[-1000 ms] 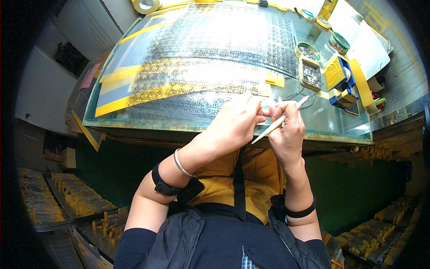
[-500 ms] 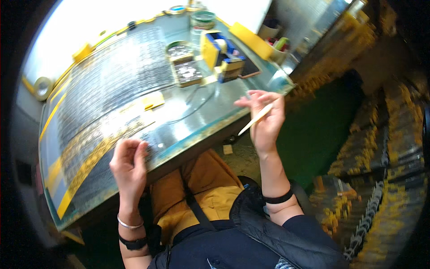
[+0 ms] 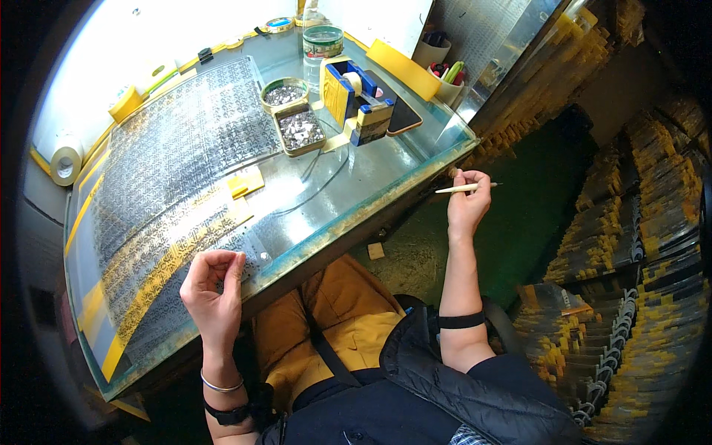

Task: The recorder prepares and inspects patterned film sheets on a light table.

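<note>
Stick pinched in the right hand lies nearly level across the view, thin tip rightward

Blue-and-yellow tape dispenser beside a black-figured sheet.
Left of dispenser: clear sheet, small black figures in close rows; plain yellow strip at its near-left corner; green-rimmed round tin, grey-and-white speckled bits. Beyond dispenser: green-banded jar. Right: black phone, orange-brown rim. Nearer the person than dispenser: cream pen, table with blue-green edge, mustard-brown trousers, black vest.
</note>
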Demonstrator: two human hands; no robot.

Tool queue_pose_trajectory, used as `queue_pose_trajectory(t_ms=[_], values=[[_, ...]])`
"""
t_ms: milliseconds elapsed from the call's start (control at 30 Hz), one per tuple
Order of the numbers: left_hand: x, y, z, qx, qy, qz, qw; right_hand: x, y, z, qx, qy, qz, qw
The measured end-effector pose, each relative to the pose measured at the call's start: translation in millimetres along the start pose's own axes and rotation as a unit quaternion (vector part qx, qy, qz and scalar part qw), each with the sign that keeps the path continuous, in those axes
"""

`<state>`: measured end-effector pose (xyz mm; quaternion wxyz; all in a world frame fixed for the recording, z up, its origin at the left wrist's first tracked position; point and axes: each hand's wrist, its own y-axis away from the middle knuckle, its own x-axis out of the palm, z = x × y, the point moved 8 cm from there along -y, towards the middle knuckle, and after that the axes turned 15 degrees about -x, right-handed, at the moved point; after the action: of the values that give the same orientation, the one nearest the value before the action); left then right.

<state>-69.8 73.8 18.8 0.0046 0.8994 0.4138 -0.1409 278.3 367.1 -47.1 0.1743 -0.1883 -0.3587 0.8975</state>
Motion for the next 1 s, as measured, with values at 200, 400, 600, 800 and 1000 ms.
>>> queue_pose_trajectory(t_ms=[200, 400, 600, 800, 1000], values=[[4, 1, -3, 0.004, -0.008, -0.009, 1.000, 1, 14, 1, 0.015, -0.116, -0.047, 0.992], [0, 2, 3, 0.010, -0.021, -0.027, 0.999, -3, 8, 16, -0.011, -0.168, -0.036, 0.985], [15, -22, -15, -0.131, -0.120, 0.134, 0.975, 4, 3, 116, -0.115, -0.268, -0.054, 0.955], [60, -73, -79, 0.082, -0.292, 0.134, 0.943, 71, 51, 216, -0.372, -0.368, 0.144, 0.840], [109, -130, -83, 0.107, -0.210, 0.102, 0.966, 88, 62, 207, -0.296, -0.259, 0.225, 0.891]])
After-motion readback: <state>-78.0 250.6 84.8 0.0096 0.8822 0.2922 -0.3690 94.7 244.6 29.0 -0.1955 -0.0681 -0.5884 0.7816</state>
